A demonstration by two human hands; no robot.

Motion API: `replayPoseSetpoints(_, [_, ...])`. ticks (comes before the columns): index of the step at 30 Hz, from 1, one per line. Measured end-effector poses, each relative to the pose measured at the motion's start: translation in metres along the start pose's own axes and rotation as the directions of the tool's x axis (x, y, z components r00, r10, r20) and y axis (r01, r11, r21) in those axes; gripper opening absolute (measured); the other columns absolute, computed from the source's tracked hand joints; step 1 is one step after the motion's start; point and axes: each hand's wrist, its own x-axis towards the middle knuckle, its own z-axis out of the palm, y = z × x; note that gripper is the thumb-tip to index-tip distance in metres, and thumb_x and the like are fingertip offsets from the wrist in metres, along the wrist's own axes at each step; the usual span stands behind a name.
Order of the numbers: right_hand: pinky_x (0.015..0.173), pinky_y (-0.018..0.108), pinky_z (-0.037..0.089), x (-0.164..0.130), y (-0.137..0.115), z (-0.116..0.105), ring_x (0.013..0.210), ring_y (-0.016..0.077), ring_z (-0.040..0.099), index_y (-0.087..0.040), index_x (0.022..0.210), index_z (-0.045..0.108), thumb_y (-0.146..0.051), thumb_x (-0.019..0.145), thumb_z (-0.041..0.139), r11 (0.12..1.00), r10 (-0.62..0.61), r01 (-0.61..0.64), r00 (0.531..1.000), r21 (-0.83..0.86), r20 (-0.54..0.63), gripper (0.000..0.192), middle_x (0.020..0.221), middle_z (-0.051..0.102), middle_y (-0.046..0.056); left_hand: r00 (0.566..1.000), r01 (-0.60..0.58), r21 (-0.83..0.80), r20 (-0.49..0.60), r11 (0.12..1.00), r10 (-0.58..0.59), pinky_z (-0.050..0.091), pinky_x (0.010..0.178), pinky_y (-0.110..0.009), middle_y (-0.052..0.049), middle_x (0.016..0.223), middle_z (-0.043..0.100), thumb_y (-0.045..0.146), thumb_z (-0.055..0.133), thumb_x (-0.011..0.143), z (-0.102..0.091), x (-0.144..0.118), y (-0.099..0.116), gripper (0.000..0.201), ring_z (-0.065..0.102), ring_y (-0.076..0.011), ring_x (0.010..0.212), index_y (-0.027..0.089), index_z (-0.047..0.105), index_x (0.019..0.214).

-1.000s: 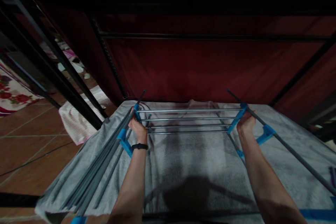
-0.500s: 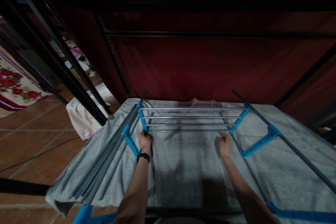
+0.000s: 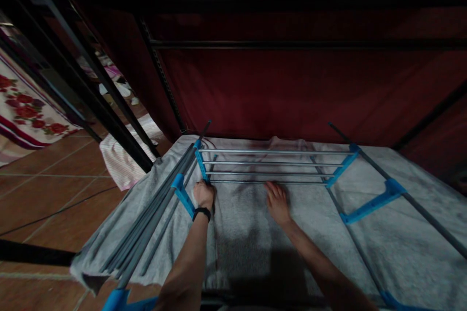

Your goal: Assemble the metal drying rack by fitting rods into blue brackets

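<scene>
A partly assembled clothes drying rack, with grey tubes and blue plastic brackets, lies on a grey cloth. Thin metal rods run crosswise between a left bracket and a right bracket. My left hand, with a black band at the wrist, is closed at the lower end of the left bracket; its fingertips are partly hidden. My right hand has its fingers stretched out at the lowest rod, near its middle, not wrapped round it. A second blue bracket stands just left of my left hand.
Several loose grey tubes lie bundled along the left side of the grey cloth. Another blue bracket joins the right-hand tubes. Dark metal posts stand at left, over a tiled floor. Dark red fabric hangs behind.
My right hand has moved left along the lowest rod, from near the right bracket to near the middle, its fingers now more extended. My left hand stays at the left bracket. The view has shifted slightly.
</scene>
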Motion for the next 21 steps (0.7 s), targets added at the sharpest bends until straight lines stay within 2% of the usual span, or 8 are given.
replayPoseSetpoints(4, [0.115, 0.040, 0.037, -0.004, -0.042, 0.007, 0.134, 0.0182, 0.050, -0.025, 0.144, 0.052, -0.024, 0.102, 0.038, 0.976, -0.190, 0.164, 0.963, 0.142, 0.193, 0.044, 0.146, 0.058, 0.006, 0.999, 0.029, 0.013, 0.021, 0.999, -0.029, 0.048, 0.086, -0.037, -0.021, 0.109, 0.069, 0.021, 0.053, 0.086, 0.000, 0.001, 0.005, 0.028, 0.066, -0.0320, 0.108, 0.009, 0.066, 0.108])
replayPoseSetpoints(8, [0.120, 0.050, 0.025, -0.003, -0.084, 0.025, 0.138, 0.0217, 0.047, -0.031, 0.145, 0.051, -0.036, 0.103, 0.045, 0.972, -0.217, 0.186, 0.940, 0.141, 0.262, 0.043, 0.150, 0.054, 0.005, 0.996, 0.072, 0.022, 0.053, 0.997, -0.073, 0.050, 0.081, -0.038, -0.019, 0.105, 0.071, 0.026, 0.057, 0.085, 0.001, 0.001, 0.009, 0.028, 0.067, -0.0323, 0.104, 0.013, 0.067, 0.107])
replayPoseSetpoints(11, [0.120, 0.049, 0.026, 0.001, -0.096, 0.032, 0.139, 0.0227, 0.045, -0.034, 0.142, 0.054, -0.037, 0.100, 0.051, 0.969, -0.235, 0.201, 0.933, 0.147, 0.273, 0.043, 0.151, 0.053, 0.002, 0.993, 0.107, 0.033, 0.047, 0.994, -0.109, 0.051, 0.080, -0.041, -0.022, 0.107, 0.069, 0.033, 0.061, 0.082, 0.003, -0.002, 0.009, 0.033, 0.066, -0.0357, 0.107, 0.012, 0.067, 0.108])
replayPoseSetpoints(14, [0.118, 0.046, 0.031, 0.011, -0.083, 0.026, 0.141, 0.0236, 0.043, -0.029, 0.143, 0.054, -0.025, 0.098, 0.048, 0.981, -0.169, 0.142, 0.957, 0.130, 0.234, 0.045, 0.153, 0.050, 0.004, 0.992, 0.120, 0.032, 0.022, 0.992, -0.121, 0.051, 0.083, -0.045, -0.025, 0.112, 0.068, 0.033, 0.061, 0.082, 0.005, -0.004, 0.010, 0.034, 0.064, -0.0380, 0.110, 0.012, 0.067, 0.108])
replayPoseSetpoints(17, [0.118, 0.049, 0.030, 0.024, -0.054, 0.011, 0.143, 0.0269, 0.039, -0.025, 0.144, 0.054, -0.016, 0.095, 0.045, 0.999, -0.013, 0.009, 0.988, 0.031, 0.153, 0.051, 0.155, 0.047, 0.007, 0.994, 0.113, 0.015, 0.014, 0.994, -0.113, 0.050, 0.084, -0.045, -0.024, 0.107, 0.069, 0.030, 0.062, 0.080, 0.005, -0.003, 0.012, 0.032, 0.065, -0.0375, 0.107, 0.012, 0.067, 0.105])
replayPoseSetpoints(21, [0.118, 0.052, 0.027, 0.038, -0.014, -0.006, 0.140, 0.0283, 0.041, -0.022, 0.147, 0.050, -0.013, 0.092, 0.046, 0.990, 0.113, -0.105, 0.989, -0.091, 0.092, 0.056, 0.149, 0.053, 0.011, 0.995, 0.103, -0.018, 0.010, 0.995, -0.103, 0.051, 0.080, -0.048, -0.028, 0.103, 0.068, 0.029, 0.060, 0.081, 0.002, 0.000, 0.016, 0.033, 0.066, -0.0379, 0.100, 0.009, 0.064, 0.107])
